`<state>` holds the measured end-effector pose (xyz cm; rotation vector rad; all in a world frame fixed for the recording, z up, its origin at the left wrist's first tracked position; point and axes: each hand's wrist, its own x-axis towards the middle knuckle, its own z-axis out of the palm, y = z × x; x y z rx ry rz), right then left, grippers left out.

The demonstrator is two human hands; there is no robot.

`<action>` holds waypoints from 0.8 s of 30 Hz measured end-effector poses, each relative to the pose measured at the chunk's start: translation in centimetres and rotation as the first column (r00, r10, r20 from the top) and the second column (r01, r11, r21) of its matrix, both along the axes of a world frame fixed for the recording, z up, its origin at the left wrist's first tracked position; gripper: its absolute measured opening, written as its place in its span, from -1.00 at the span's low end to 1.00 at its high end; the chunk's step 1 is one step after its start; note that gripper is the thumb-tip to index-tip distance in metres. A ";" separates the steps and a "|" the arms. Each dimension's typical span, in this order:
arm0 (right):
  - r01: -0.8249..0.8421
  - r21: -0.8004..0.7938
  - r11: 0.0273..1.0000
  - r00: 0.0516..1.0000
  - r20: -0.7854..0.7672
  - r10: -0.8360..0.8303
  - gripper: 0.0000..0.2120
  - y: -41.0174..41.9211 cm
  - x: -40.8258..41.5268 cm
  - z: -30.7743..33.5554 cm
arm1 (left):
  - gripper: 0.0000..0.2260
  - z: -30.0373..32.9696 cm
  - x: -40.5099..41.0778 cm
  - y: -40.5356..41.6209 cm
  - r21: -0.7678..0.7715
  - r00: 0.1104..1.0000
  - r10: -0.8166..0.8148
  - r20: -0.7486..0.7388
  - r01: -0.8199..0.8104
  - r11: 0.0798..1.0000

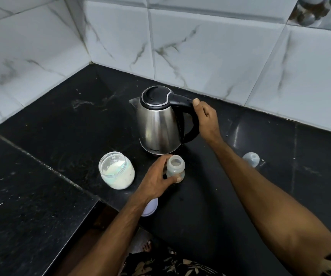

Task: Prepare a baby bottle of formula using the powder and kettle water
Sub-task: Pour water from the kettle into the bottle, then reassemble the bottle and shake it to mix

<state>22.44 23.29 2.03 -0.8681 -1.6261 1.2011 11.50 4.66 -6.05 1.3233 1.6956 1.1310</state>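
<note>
Both hands busy, bottle and kettle on black counter
Left hand (155, 181) grips open baby bottle (175, 168) upright just in front of kettle (158, 124); right hand (206, 118) curled round kettle handle; open powder jar (116, 170) left of bottle

Both bare forearms reach forward toward twelve o'clock. The left hand (156, 179) curls its fingers and thumb in a grip; the right hand (206, 116), farther out, wraps a handle.
</note>
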 end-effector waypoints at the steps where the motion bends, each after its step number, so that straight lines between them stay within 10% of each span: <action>1: 0.042 0.005 0.999 0.999 0.007 -0.042 -0.71 -0.3 0.6 -0.2 | -0.49 0.0 0.0 0.0 -0.001 1.000 -0.004 -0.001 0.004 1.000; 13: 0.372 0.294 0.880 0.830 0.320 -0.458 -0.78 -4.2 13.0 -3.9 | -0.53 0.5 0.3 -0.2 0.021 1.000 0.000 -0.020 0.001 1.000; 24: 0.405 0.184 0.896 0.600 0.686 -0.412 -0.64 -12.0 19.6 -7.5 | -0.51 0.1 0.9 -0.2 0.030 0.997 0.055 -0.052 -0.054 0.998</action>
